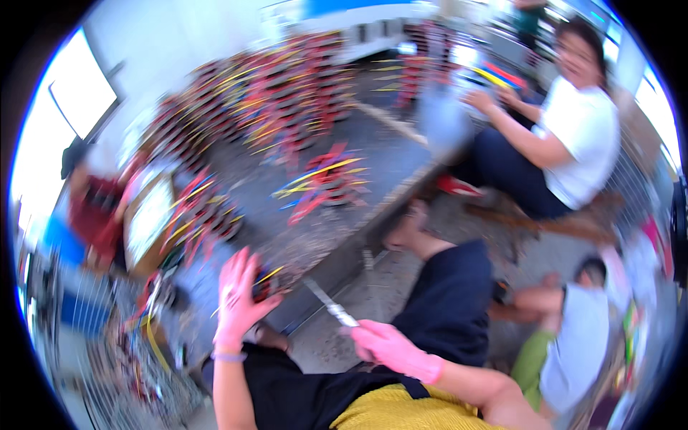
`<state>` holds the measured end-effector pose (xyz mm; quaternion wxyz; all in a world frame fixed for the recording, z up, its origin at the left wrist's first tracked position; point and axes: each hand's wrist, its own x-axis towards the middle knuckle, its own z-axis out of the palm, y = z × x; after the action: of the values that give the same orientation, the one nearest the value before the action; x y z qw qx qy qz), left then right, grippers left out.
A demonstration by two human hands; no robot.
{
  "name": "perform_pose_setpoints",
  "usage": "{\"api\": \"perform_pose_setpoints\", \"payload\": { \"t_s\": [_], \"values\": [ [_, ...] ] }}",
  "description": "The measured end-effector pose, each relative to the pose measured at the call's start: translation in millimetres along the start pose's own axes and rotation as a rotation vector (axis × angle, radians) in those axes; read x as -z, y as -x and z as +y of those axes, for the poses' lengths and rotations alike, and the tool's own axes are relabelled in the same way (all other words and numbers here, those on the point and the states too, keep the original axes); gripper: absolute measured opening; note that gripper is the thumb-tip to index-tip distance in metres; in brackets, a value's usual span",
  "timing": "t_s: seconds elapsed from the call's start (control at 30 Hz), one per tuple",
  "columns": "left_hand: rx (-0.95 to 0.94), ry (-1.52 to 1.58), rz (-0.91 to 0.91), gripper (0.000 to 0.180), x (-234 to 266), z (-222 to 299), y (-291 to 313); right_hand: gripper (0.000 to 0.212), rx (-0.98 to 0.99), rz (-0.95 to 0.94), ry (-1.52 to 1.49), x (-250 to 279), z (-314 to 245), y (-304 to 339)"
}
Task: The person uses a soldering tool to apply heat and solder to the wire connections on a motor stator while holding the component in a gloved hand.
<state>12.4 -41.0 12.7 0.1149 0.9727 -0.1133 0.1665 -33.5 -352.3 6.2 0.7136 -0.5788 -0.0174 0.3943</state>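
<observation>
My left hand, in a pink glove, is at the near edge of the workbench with its fingers stretched and thumb apart. Just beside it lies a dark round part with wire leads, partly hidden behind the hand; whether they touch I cannot tell. My right hand, also gloved in pink, is closed around a slim silvery tool. The tool points up and left toward the bench edge. Motion blur and the hand hide its exact kind.
Tall stacks of dark ring parts with red, yellow and blue leads fill the workbench's far side. Smaller piles stand nearer. A person in white sits right, a child is low right, and another person is left.
</observation>
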Motion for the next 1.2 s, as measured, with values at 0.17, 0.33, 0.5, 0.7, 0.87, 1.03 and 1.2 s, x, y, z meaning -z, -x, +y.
{"api": "perform_pose_setpoints", "payload": {
  "t_s": [0.17,0.33,0.5,0.7,0.87,1.03,1.2],
  "values": [
    [0.224,0.203,-0.100,0.104,0,-32,20,0.035,-0.117,-0.040,0.061,-5,-4,-6],
    [0.211,0.137,-0.110,0.100,-5,-27,25,0.035,-0.139,-0.017,0.145,-3,0,-10],
    [0.226,0.173,-0.134,0.096,0,-26,22,0.034,-0.162,0.015,0.196,-2,-1,-11],
    [0.205,0.185,-0.146,0.097,2,-29,16,0.036,-0.187,-0.024,0.146,1,6,-14],
    [0.228,0.239,-0.012,0.099,-11,-25,18,0.037,-0.140,0.030,0.142,0,1,-14],
    [0.290,0.108,-0.028,0.102,-16,-7,11,0.037,-0.129,0.050,0.138,-1,0,-14],
    [0.318,0.009,-0.062,0.104,-25,-6,11,0.036,-0.139,0.037,0.123,-3,3,-15]
  ]
}}
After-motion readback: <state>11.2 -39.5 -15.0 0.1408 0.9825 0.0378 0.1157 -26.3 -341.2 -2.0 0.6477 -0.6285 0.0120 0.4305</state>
